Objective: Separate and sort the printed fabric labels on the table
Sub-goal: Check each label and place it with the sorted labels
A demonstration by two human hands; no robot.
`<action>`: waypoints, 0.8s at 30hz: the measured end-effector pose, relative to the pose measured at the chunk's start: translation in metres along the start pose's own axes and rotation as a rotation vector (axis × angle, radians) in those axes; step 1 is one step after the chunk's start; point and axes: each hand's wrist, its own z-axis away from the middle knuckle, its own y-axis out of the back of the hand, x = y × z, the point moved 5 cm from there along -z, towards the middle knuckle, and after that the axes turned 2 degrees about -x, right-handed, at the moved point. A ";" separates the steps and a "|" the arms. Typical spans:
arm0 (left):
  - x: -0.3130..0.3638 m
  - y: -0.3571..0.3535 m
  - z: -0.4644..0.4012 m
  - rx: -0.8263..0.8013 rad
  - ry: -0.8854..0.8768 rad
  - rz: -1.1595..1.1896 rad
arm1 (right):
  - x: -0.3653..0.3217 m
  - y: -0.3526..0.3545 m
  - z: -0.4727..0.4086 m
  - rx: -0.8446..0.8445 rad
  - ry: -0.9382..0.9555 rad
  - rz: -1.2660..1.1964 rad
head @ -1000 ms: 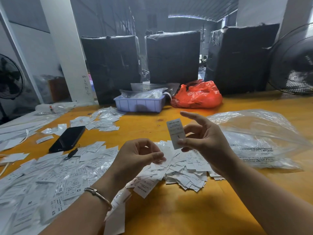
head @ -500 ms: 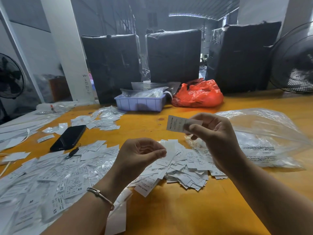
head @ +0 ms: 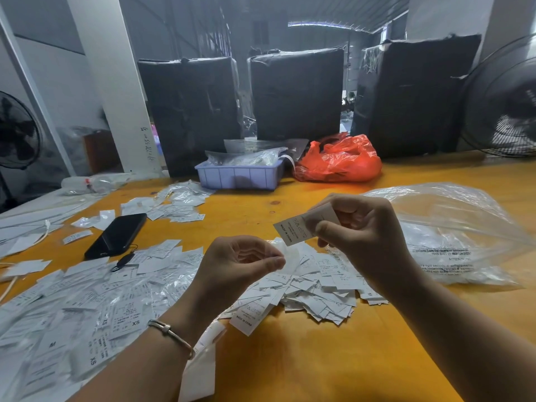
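My right hand (head: 362, 236) is pinching one printed label (head: 293, 229) between thumb and curled fingers, holding it in the air above the yellow table (head: 304, 358). The label is tilting, its free end pointing left, and its print is reading "MADE IN CHINA". My left hand (head: 237, 265) is hovering just below and to the left of that label, apart from it; its fingers are curling loosely with thumb and forefinger nearly meeting, and I cannot tell whether anything is lying between them. A metal bracelet (head: 171, 335) is circling my left wrist.

Beneath both hands, a heap of loose labels (head: 313, 291) is lying on the table, some showing size marks such as XL, S and M. To the left, a wider spread of labels in clear wrapping (head: 87, 309) is covering the table's near-left part, with XS and M marks showing. A smaller group of labels (head: 171, 204) is lying farther back on the left.

A black phone (head: 116, 235) is resting face up between the far group and the near spread, a small black tag beside its near end. At the right, a large clear plastic bag (head: 452, 233) is lying crumpled, just behind my right wrist. At the table's far edge, a lilac plastic tray (head: 237, 177) is holding clear packets, and a red plastic bag (head: 339, 159) is sitting just beside it on the right. Three black-wrapped bales (head: 295, 94) are standing behind them.
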 end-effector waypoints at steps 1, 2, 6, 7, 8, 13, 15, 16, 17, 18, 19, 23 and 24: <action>0.000 0.000 0.000 0.000 0.001 -0.001 | 0.000 -0.001 0.000 -0.006 0.005 0.005; 0.000 0.000 0.000 -0.001 0.002 -0.004 | 0.000 -0.002 0.001 -0.012 0.011 0.013; -0.001 0.001 0.000 -0.002 0.000 -0.015 | -0.001 -0.004 0.001 -0.015 0.037 0.101; -0.001 0.001 0.000 -0.001 0.001 -0.018 | -0.001 -0.004 0.001 -0.015 0.049 0.134; -0.001 0.001 0.000 0.000 0.002 -0.023 | -0.001 -0.004 0.001 -0.014 0.063 0.163; 0.000 0.001 0.000 0.000 -0.002 -0.026 | -0.002 -0.005 0.000 -0.013 0.100 0.251; 0.000 0.000 0.000 -0.007 -0.004 -0.035 | -0.001 -0.006 0.000 -0.028 0.099 0.254; 0.000 0.000 0.000 -0.010 -0.002 -0.038 | -0.001 -0.006 0.000 -0.038 0.100 0.253; 0.000 0.000 0.000 -0.011 0.000 -0.039 | -0.001 -0.007 0.000 -0.048 0.103 0.253; 0.000 0.000 0.000 -0.014 0.002 -0.039 | -0.001 -0.008 0.000 -0.059 0.106 0.249; 0.000 0.000 0.001 -0.017 0.002 -0.039 | -0.001 -0.008 0.000 -0.068 0.109 0.239; 0.001 0.000 0.001 -0.034 0.012 -0.017 | 0.001 -0.008 0.000 -0.088 0.089 0.202; 0.001 -0.001 0.001 -0.042 0.015 -0.013 | 0.002 -0.008 -0.001 -0.094 0.073 0.196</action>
